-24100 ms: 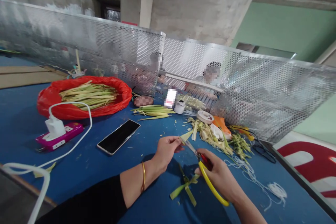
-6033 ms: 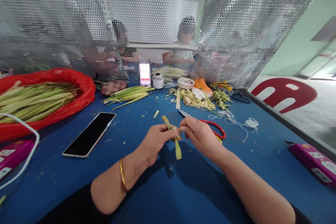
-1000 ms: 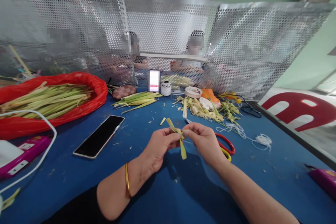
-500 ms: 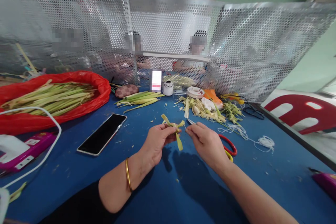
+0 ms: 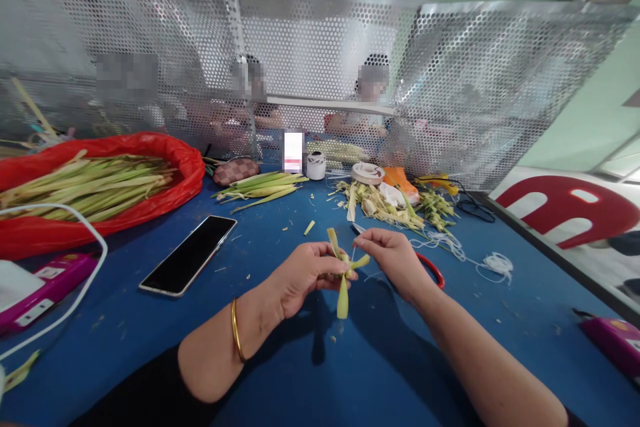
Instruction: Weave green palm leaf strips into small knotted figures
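Between the thumb and fingers of my left hand (image 5: 310, 273) is a small bundle of pale green leaf strips (image 5: 343, 300), its ends sticking out up, right and down. To its right, my right hand (image 5: 387, 255) pinches a thin white thread (image 5: 354, 255) that runs down to the bundle. Under my right hand lie scissors with a red handle (image 5: 433, 270); the hand covers most of them, and the blade tip shows beside the fingers. A cut bit of leaf (image 5: 309, 227) rests on the blue table (image 5: 280, 373) just beyond my left hand.
At the left are a red bag (image 5: 187, 180) of long leaves, a phone (image 5: 189, 255) and a purple power strip (image 5: 47, 293). Leaf scraps (image 5: 375, 203), a tape roll (image 5: 368, 173) and loose white string (image 5: 495, 263) lie at the right. Behind stands a perforated metal screen (image 5: 320, 47).
The leaf bundle has turned in my left hand and come slightly right and nearer. My right hand has risen a little with the thread. A cut leaf bit now shows on the table.
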A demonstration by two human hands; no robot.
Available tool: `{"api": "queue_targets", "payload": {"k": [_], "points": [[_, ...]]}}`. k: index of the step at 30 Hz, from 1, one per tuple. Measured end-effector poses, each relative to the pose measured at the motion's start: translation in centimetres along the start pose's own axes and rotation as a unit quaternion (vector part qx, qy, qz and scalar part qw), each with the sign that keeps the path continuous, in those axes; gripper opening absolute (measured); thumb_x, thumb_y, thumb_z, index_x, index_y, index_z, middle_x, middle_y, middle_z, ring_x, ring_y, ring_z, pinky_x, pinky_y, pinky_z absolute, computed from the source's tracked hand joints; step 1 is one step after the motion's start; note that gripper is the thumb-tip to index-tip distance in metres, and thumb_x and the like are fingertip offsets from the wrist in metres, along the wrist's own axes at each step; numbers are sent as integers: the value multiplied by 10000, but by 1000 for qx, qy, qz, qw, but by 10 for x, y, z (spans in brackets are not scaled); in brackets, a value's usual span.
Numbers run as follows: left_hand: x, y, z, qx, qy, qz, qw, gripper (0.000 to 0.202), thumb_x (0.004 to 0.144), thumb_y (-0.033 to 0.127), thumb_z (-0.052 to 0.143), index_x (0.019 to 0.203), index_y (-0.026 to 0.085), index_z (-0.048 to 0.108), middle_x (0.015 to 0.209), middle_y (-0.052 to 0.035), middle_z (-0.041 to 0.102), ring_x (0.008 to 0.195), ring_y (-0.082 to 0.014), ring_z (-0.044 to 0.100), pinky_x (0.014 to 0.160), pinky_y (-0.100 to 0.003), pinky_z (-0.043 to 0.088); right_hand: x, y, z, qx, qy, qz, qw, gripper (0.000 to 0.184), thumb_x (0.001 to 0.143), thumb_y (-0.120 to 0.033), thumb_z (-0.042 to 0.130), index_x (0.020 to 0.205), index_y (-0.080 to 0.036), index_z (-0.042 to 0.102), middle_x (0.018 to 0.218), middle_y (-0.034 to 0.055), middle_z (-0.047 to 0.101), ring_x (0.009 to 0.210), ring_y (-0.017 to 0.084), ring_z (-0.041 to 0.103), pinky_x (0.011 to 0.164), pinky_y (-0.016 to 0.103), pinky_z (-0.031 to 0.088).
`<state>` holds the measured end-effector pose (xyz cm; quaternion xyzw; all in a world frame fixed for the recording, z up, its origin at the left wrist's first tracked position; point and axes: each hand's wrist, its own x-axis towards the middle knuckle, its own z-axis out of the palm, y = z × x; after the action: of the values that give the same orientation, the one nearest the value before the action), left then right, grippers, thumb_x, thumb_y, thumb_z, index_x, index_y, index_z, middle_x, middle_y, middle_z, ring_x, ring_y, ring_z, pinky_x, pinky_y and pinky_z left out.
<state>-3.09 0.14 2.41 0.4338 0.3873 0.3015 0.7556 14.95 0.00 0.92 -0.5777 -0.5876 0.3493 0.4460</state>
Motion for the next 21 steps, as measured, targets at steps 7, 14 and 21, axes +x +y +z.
{"api": "queue_targets", "payload": {"k": [7,14,21], "points": [[6,3,0,33,134,121,983,119,666,138,696,764,136,629,708,-40,694,691,-151,656,696,-270,510,-11,-3,4,-233,-39,-122,964,202,850,-257,524,694,-190,631,639,5,588,621,151,519,585,258,353],[9,0,-1,124,147,136,972,128,627,95,699,733,137,639,658,-16,664,633,-148,625,665,-280,504,-27,-17,8,-292,-38,-311,904,236,939,-200,419,889,-202,649,1046,99,618,776,153,594,625,243,418],[2,2,1,30,73,31,996,167,603,209,759,723,130,675,712,-58,690,662,-149,626,710,-290,481,-20,-8,8,-369,-3,-278,887,222,936,-203,382,863,-203,591,799,40,689,588,138,576,504,237,305]]}}
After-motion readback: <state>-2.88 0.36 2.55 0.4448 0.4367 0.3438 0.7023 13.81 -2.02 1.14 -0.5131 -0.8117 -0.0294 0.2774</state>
